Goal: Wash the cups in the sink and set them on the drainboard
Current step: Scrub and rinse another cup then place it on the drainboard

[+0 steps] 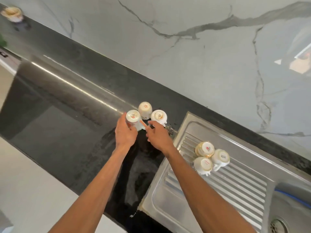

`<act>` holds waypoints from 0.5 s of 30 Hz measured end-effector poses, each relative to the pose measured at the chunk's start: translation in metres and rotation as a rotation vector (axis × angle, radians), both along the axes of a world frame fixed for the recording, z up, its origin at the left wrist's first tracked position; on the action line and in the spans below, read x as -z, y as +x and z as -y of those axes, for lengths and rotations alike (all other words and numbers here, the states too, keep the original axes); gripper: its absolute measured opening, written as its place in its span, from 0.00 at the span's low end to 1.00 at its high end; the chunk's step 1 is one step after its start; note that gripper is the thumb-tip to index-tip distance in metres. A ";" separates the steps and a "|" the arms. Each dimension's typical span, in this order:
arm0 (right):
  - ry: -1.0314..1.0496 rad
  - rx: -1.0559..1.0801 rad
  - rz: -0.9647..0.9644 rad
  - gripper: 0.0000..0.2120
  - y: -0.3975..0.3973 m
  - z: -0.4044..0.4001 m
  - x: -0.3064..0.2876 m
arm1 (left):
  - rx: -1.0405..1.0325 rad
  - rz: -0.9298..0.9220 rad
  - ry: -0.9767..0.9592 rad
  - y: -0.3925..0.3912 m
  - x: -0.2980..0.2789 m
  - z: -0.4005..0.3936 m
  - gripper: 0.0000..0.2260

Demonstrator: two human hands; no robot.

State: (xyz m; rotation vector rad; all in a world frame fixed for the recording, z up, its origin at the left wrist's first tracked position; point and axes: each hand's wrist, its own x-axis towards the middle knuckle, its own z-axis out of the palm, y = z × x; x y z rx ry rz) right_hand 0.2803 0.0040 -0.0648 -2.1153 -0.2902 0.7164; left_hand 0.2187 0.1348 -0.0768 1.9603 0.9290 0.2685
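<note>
Three white cups stand upside down on the dark countertop (pixel 70 135). My left hand (pixel 125 133) grips the nearest one (pixel 133 119) from its left side. The middle cup (pixel 145 109) and the right cup (pixel 159 117) stand just behind. My right hand (pixel 157 137) hovers beside the held cup with its fingers apart, index finger pointing toward it. Three more white cups, also upside down, sit together on the ribbed steel drainboard (pixel 218 190): one with a gold rim (pixel 204 148), one to its right (pixel 220 157) and one in front (pixel 202 164).
The steel sink basin (pixel 292 207) with its drain (pixel 277 226) lies at the lower right. A marble-patterned wall (pixel 185 47) rises behind the counter. A small jar-like object (pixel 12 13) sits blurred at the far left of the counter.
</note>
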 end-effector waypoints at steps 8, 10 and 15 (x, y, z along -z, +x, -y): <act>-0.026 -0.133 -0.059 0.17 0.005 -0.009 0.019 | 0.122 0.030 -0.040 -0.009 -0.004 -0.011 0.27; 0.001 -0.153 -0.054 0.16 -0.003 0.003 0.013 | 0.161 0.054 -0.023 -0.021 -0.013 -0.007 0.27; 0.064 -0.137 -0.077 0.13 -0.039 0.067 -0.009 | 0.284 0.097 -0.023 -0.057 -0.039 0.034 0.29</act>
